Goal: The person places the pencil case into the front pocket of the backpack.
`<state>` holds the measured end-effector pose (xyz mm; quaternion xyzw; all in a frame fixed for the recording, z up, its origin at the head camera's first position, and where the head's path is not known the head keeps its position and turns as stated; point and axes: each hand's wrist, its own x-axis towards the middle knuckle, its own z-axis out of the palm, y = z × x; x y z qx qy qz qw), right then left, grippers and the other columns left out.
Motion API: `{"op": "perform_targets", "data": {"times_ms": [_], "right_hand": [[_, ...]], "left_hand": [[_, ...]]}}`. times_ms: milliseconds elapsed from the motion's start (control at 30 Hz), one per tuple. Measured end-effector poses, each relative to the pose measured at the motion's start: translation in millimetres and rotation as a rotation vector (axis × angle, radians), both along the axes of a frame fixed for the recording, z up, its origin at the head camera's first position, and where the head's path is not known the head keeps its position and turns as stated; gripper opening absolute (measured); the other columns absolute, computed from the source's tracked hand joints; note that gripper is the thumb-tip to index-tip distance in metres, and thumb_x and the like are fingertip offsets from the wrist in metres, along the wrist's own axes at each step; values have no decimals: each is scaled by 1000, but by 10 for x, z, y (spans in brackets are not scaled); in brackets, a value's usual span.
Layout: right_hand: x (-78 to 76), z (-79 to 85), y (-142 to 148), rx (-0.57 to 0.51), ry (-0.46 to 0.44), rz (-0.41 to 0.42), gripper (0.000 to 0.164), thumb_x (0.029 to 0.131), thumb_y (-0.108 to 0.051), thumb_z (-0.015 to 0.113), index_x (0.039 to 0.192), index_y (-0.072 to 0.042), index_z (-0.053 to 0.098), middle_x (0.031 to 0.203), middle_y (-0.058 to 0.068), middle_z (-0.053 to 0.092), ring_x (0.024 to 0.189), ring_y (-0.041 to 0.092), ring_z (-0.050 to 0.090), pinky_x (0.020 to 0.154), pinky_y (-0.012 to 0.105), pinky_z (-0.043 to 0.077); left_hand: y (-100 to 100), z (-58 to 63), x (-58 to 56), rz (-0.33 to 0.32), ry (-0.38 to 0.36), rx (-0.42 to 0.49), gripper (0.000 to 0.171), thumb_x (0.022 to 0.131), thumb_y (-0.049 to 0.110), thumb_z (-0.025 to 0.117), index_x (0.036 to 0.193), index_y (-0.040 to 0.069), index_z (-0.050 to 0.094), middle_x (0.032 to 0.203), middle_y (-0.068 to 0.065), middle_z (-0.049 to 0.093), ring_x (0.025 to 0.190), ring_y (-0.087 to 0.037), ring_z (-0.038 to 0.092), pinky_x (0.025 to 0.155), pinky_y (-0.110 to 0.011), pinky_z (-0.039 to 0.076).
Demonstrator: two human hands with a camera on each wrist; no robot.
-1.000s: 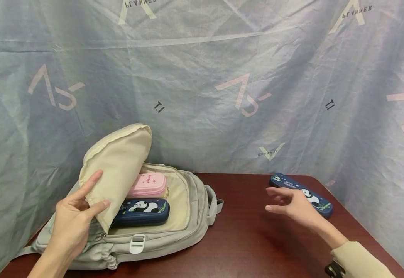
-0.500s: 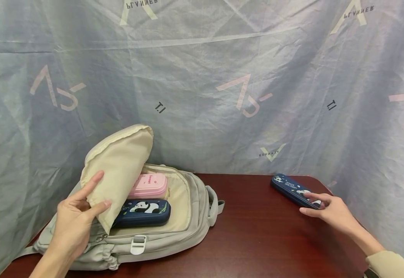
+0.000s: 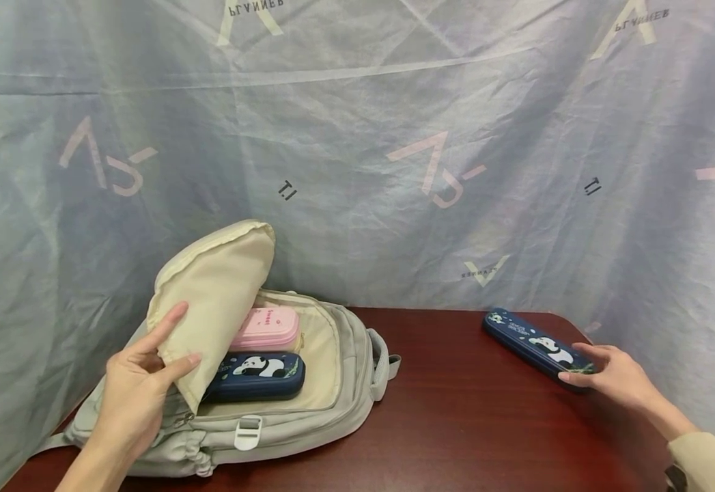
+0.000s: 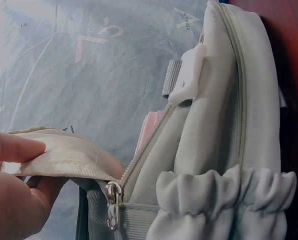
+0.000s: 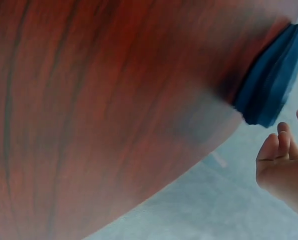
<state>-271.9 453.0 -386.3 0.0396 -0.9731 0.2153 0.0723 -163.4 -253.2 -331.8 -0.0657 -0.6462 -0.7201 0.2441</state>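
A grey backpack (image 3: 357, 369) lies on the table at left, its cream-lined flap (image 3: 222, 294) lifted. My left hand (image 3: 132, 383) pinches the flap's edge between thumb and fingers; the left wrist view shows this hand (image 4: 14, 200) by a zipper pull (image 4: 113, 195). Inside the bag, a pink pencil case (image 3: 271, 328) lies behind a navy panda pencil case (image 3: 259, 376), both partly covered by the flap. At right, my right hand (image 3: 618, 376) is at the near end of another navy panda pencil case (image 3: 520, 335). In the right wrist view its fingers look apart from that case (image 5: 271, 75).
The dark red table (image 3: 443, 410) stretches between the backpack and the right-hand case. A grey printed cloth (image 3: 345, 137) hangs behind and along both sides. A strap buckle (image 3: 248, 432) sits on the backpack's near side.
My right hand has moved right, from above the case onto its panda picture, then to its near end. The left hand keeps holding the flap. The cases have hardly moved.
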Motion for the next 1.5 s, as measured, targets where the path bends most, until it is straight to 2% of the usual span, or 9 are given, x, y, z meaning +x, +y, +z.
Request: {"op": "perform_targets", "data": {"times_ms": [167,300,533,733,900,933,1167,1333,1500], "right_hand": [[-37,-20,52,11,-43,-23,93,89,-48,83,147,15,47,139,52,39,119,62,44,88,73,47],[-60,-29,44,-1,-29,-19,89,89,-45,85,145,15,51,138,51,42,118,60,48,89,71,47],[-60,-69,20,-18,11,-26,84,85,-42,89,142,10,58,133,48,51,111,53,56,84,62,50],[-1,-105,-25,-64,-1,2,86,83,-43,91,146,6,58,127,41,61,114,47,59,83,50,50],[38,-137,-23,-105,-10,31,87,83,-37,92,148,6,55,128,38,63,118,46,61,78,30,49],[39,-142,-13,-104,-13,33,87,83,-37,92,148,8,54,136,39,59,120,48,60,79,30,51],[10,-156,5,-107,-68,4,87,85,-37,90,146,13,52,119,31,67,104,36,62,77,35,51],[25,-166,-35,-191,-93,64,83,87,-29,89,147,13,50,118,27,70,99,26,65,73,25,52],[31,-182,-82,-288,-114,143,80,86,-20,89,147,14,50,117,23,72,94,13,66,75,22,52]], "left_hand": [[16,11,-9,2,9,2,73,88,-21,71,153,11,56,152,14,56,148,-5,18,116,-16,25],[13,10,-8,-4,9,7,73,88,-21,71,153,11,56,153,14,55,153,-5,13,121,-19,19],[-1,5,-10,-9,3,23,74,87,-23,70,152,10,56,151,14,56,156,-6,6,121,-20,20],[-9,4,-12,-4,5,14,73,88,-22,71,152,9,57,152,14,56,157,-7,5,121,-20,21],[-10,1,-16,-5,-6,8,74,88,-22,71,153,10,56,154,13,54,157,-7,4,121,-20,20],[-10,1,-17,-3,-10,4,74,88,-21,71,153,11,56,155,13,53,156,-7,5,121,-20,20],[-1,10,-25,4,-8,-14,74,88,-21,71,153,12,56,157,10,51,157,-7,3,124,-24,14],[-3,13,-25,2,-24,-9,74,89,-20,72,153,12,56,157,11,51,157,-7,2,121,-21,21],[-1,11,-23,-2,-25,4,74,88,-21,71,153,11,56,153,14,55,157,-6,3,123,-22,17]]}}
